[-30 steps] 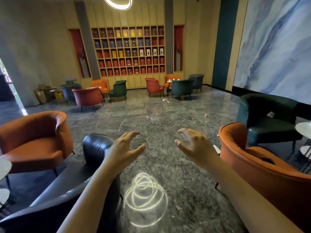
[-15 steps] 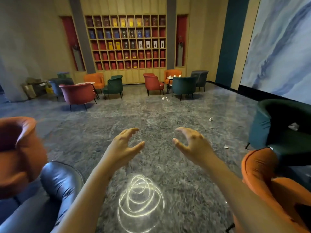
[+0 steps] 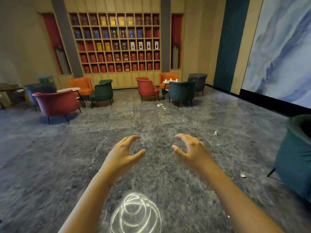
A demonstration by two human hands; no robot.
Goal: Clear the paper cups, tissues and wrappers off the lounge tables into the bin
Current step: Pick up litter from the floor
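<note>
Paper cups (image 3: 171, 79) sat on far table (image 3: 166, 82) | left hand (image 3: 123, 153), right hand (image 3: 191, 148) both loosely spread, empty | no bin visible, clearing barely started imo

— Are those cups (image 3: 170, 79) on the far table (image 3: 166, 82)?
— Too small to be sure. Same for the white bits (image 3: 161, 105) on the floor (image 3: 117, 125) near it.
— And the chair (image 3: 296, 157) at right?
— Cut off by the edge. The pile (image 3: 10, 93) far left is just blur.
</note>
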